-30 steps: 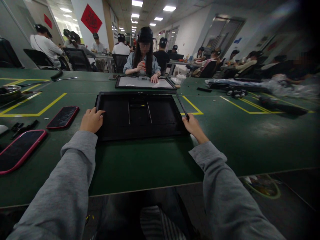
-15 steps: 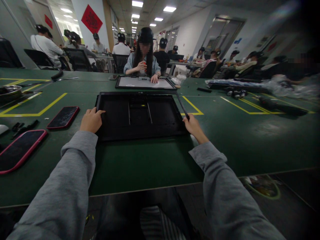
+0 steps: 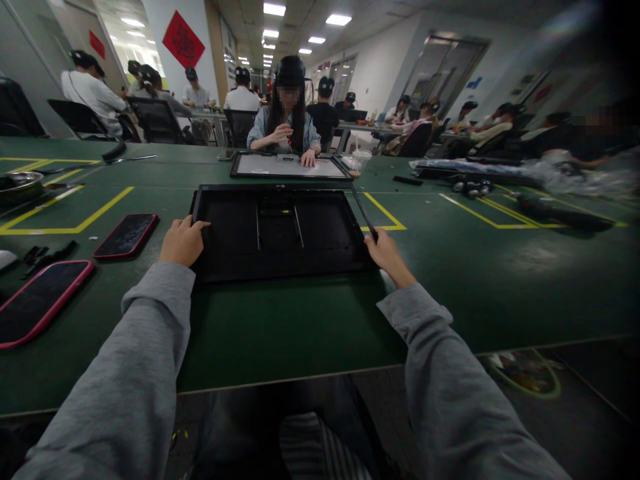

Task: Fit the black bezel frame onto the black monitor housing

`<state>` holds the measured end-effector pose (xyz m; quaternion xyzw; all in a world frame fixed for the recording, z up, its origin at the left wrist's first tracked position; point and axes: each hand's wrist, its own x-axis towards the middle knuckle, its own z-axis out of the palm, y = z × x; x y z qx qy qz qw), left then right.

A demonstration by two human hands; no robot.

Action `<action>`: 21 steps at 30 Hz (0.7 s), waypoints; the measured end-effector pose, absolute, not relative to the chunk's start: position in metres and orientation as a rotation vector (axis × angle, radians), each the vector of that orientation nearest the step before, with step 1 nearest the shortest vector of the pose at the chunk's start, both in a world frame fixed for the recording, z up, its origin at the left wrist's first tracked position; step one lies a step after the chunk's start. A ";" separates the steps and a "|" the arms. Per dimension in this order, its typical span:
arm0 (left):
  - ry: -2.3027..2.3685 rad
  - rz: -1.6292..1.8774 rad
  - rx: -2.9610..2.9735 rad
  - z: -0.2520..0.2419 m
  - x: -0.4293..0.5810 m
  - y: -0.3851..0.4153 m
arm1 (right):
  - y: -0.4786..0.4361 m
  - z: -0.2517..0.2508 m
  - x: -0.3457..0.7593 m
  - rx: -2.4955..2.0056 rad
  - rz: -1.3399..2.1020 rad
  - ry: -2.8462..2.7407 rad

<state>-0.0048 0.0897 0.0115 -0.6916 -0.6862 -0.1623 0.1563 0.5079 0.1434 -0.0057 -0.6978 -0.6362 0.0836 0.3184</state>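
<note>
A black monitor back shell (image 3: 277, 230) lies flat on the green table (image 3: 290, 320) in front of me, hollow side up. My left hand (image 3: 183, 241) rests on its left edge with the fingers curled over the rim. My right hand (image 3: 386, 253) grips the shell's right edge, where a thin black frame strip (image 3: 363, 210) runs along the side. Both grey sleeves reach in from the bottom of the view.
Two phones in red cases (image 3: 126, 235) (image 3: 40, 300) lie to the left, beside small black parts (image 3: 47, 255) and a metal bowl (image 3: 20, 180). Across the table a person works on a white panel (image 3: 287, 165). Yellow lines mark the table; dark items lie at right.
</note>
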 end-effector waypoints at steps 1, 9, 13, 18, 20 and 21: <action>-1.963 -0.467 -1.980 0.012 -0.005 0.089 | 0.143 -0.006 0.508 -1.836 0.221 -1.677; -1.965 -0.442 -1.983 0.012 -0.004 0.089 | 0.146 -0.010 0.510 -1.801 0.200 -1.671; -1.973 -0.458 -1.989 0.014 -0.002 0.087 | 0.144 -0.007 0.508 -1.828 0.210 -1.671; -1.990 -0.457 -1.997 0.016 0.000 0.085 | 0.140 0.000 0.503 -1.869 0.236 -1.660; -1.993 -0.450 -1.994 0.017 0.001 0.085 | 0.138 0.002 0.502 -1.880 0.251 -1.658; -1.994 -0.450 -1.991 0.017 0.001 0.085 | 0.138 0.002 0.501 -1.882 0.256 -1.659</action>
